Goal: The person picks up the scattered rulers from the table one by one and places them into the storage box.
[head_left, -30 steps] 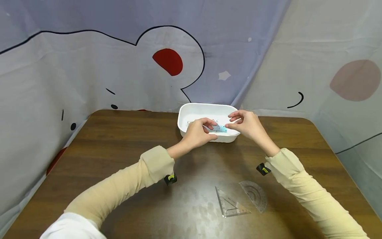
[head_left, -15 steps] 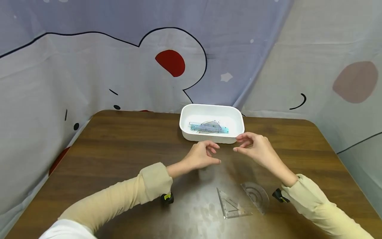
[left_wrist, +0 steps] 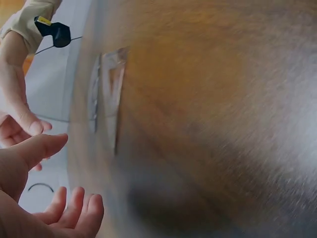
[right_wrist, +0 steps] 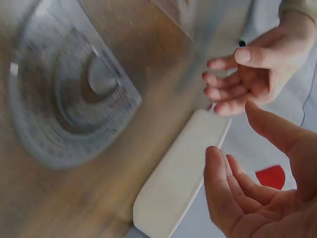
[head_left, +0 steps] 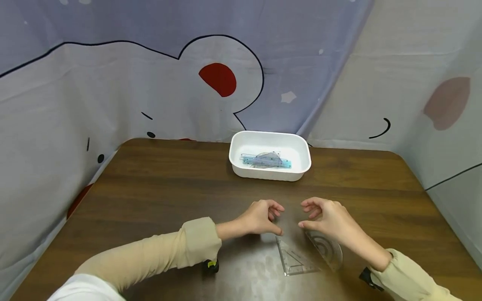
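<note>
My left hand hovers over the table near the top corner of a clear set square, thumb and fingers apart with nothing between them. The right hand is just above a clear protractor, its fingers loosely bent and holding nothing. In the right wrist view the protractor lies flat, apart from that hand. Seen from the left wrist, the set square lies flat on the wood. Behind both hands stands a white plastic basin with bluish clear rulers and a greyish protractor inside.
The brown wooden table carries all of these. A printed curtain hangs right behind its far edge. A small black device sits at the right wrist, another at the left.
Both hands have drawn back from over the basin toward the near side of the table, to above the set square and protractor. The things in the basin have come into full view.
</note>
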{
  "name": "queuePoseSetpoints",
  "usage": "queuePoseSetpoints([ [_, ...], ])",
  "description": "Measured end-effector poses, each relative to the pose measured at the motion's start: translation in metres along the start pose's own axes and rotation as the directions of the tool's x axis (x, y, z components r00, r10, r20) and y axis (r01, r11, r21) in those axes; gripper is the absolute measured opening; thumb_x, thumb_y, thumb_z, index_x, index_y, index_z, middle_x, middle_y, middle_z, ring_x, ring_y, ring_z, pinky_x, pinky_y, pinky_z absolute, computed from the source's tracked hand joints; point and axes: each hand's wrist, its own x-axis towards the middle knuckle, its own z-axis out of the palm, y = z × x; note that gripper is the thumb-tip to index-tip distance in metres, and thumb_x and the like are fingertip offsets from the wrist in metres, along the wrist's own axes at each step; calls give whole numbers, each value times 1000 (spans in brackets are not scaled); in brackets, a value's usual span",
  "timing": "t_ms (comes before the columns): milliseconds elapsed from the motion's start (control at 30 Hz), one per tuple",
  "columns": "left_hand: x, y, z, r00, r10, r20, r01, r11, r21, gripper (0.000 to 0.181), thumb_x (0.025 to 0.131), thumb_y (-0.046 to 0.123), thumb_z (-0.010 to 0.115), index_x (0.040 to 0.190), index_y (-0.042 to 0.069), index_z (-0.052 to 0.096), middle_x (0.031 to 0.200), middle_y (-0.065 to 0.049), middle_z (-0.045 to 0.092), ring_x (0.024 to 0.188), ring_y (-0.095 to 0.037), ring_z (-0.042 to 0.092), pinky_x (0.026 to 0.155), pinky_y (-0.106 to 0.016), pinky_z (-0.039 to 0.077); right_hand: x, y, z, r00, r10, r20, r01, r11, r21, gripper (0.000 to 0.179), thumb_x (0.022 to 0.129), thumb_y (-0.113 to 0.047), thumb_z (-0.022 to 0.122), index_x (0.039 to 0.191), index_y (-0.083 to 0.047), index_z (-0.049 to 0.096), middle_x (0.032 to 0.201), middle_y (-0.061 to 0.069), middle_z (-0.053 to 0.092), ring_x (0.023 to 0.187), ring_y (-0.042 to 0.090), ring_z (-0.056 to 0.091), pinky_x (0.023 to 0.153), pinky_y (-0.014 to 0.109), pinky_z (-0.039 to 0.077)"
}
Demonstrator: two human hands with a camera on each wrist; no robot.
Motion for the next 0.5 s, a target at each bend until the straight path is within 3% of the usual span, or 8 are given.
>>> queuePoseSetpoints([
  [167, -5, 1, 10, 998, -11, 55, 6, 995, 96, 51, 65, 12, 88, 111, 9, 67, 101, -3, 69, 87, -13, 60, 75, -17, 46, -18, -3, 9, 996, 2, 92, 2, 999, -40, 48, 67, -28, 87, 104, -4, 68, 91, 2, 71, 74, 10, 66, 62, 21, 51],
  [333, -11, 2, 17, 996, 6, 94, -21, 987, 157, 50, 63, 11, 89, 108, 12, 67, 98, 1, 70, 83, -8, 57, 73, -14, 44, -34, 1, 15, 986, -42, 160, 53, 996, -65, 52, 61, -30, 90, 100, -4, 68, 84, -3, 70, 69, 3, 62, 60, 19, 49],
  [500, -15, 1, 20, 993, 33, 112, -57, 974, 219, 50, 61, 11, 90, 106, 11, 68, 93, 3, 69, 79, -6, 54, 71, -12, 41, -50, 10, 23, 971, -54, 235, 71, 995, -64, 44, 59, -27, 91, 93, -8, 68, 77, -9, 66, 64, -4, 54, 57, 18, 46],
])
